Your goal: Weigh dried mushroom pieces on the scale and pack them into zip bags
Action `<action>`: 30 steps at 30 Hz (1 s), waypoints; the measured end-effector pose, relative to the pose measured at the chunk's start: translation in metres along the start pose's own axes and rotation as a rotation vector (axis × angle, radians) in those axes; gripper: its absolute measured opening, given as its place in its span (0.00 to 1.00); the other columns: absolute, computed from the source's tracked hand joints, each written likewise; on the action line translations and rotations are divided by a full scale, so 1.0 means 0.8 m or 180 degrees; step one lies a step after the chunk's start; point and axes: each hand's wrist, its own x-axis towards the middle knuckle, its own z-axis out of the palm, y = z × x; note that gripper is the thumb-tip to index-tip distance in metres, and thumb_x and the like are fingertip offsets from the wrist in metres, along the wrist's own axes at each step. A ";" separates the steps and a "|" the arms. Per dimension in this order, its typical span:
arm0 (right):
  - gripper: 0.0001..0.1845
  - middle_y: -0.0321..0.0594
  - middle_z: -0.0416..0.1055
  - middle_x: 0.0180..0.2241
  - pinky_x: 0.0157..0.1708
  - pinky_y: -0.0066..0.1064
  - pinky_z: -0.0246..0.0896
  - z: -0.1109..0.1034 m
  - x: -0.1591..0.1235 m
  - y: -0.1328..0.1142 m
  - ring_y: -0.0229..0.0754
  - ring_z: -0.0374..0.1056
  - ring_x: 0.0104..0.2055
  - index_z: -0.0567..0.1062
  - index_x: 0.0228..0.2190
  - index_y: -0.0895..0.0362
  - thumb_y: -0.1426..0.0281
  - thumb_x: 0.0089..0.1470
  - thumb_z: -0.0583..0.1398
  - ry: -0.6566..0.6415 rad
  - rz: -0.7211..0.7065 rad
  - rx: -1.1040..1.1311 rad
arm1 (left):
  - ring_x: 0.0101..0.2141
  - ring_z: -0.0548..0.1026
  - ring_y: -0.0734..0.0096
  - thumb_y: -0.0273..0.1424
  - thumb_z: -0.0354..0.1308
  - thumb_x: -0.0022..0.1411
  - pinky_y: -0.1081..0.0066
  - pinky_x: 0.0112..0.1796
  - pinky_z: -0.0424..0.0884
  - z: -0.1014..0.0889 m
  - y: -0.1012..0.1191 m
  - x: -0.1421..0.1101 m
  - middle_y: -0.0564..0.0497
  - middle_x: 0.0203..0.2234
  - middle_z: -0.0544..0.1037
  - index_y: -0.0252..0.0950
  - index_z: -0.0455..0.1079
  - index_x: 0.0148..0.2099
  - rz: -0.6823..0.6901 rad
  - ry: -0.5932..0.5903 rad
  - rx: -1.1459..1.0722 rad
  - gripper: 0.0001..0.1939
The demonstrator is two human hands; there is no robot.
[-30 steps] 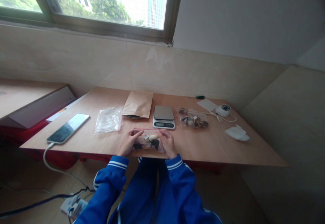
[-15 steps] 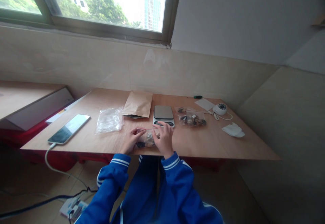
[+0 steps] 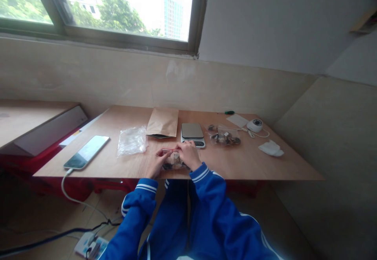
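A clear zip bag (image 3: 176,160) with dark and tan dried pieces and a small white packet lies at the table's front edge. My left hand (image 3: 159,162) pinches the left end of its reddish top strip. My right hand (image 3: 189,154) is closed on the same strip, close to the left fingers; its fingertips are partly hidden. Just behind the hands stands a kitchen scale (image 3: 192,131) with a bare plate. To its right lie filled clear bags (image 3: 225,137) with similar pieces.
Left of the scale lie an open-mouthed brown paper pouch (image 3: 163,121) and a stack of clear plastic bags (image 3: 132,140). A phone (image 3: 87,152) on a charging cable is at left. A white camera-like device (image 3: 255,125), crumpled tissue (image 3: 271,148) and green-handled tool (image 3: 229,112) are at right.
My right hand has moved left and closed on the bag's top strip, near my left hand. Its fingers were spread before. The whole view has shifted slightly.
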 end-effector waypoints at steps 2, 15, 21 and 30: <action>0.09 0.39 0.76 0.30 0.43 0.35 0.46 0.004 0.000 -0.001 0.43 0.67 0.38 0.75 0.29 0.55 0.73 0.59 0.57 0.0046 0.0092 -0.0116 | 0.34 0.75 0.66 0.42 0.66 0.48 0.71 0.34 0.70 0.000 0.002 -0.001 0.49 0.32 0.79 0.34 0.74 0.39 -0.0024 -0.0021 0.0000 0.19; 0.13 0.38 0.77 0.30 0.40 0.32 0.47 -0.002 -0.016 0.021 0.40 0.68 0.34 0.78 0.30 0.53 0.63 0.61 0.56 -0.0069 0.0321 -0.0115 | 0.27 0.72 0.72 0.46 0.65 0.46 0.75 0.25 0.65 0.001 -0.002 0.000 0.51 0.27 0.75 0.33 0.72 0.38 -0.0141 0.0108 0.0160 0.23; 0.13 0.38 0.78 0.32 0.41 0.31 0.48 -0.001 -0.018 0.023 0.40 0.68 0.35 0.77 0.34 0.53 0.61 0.61 0.55 -0.0073 0.0173 -0.0051 | 0.25 0.68 0.76 0.48 0.63 0.48 0.77 0.25 0.63 -0.002 -0.004 0.003 0.54 0.23 0.70 0.33 0.72 0.34 -0.0010 0.0337 0.0124 0.22; 0.11 0.39 0.78 0.32 0.43 0.33 0.47 -0.002 -0.026 0.037 0.39 0.70 0.35 0.78 0.33 0.53 0.71 0.61 0.55 -0.0119 0.0164 -0.0007 | 0.21 0.63 0.79 0.51 0.61 0.48 0.78 0.21 0.59 0.006 0.004 -0.003 0.56 0.21 0.66 0.32 0.71 0.31 0.0012 0.0350 0.0263 0.24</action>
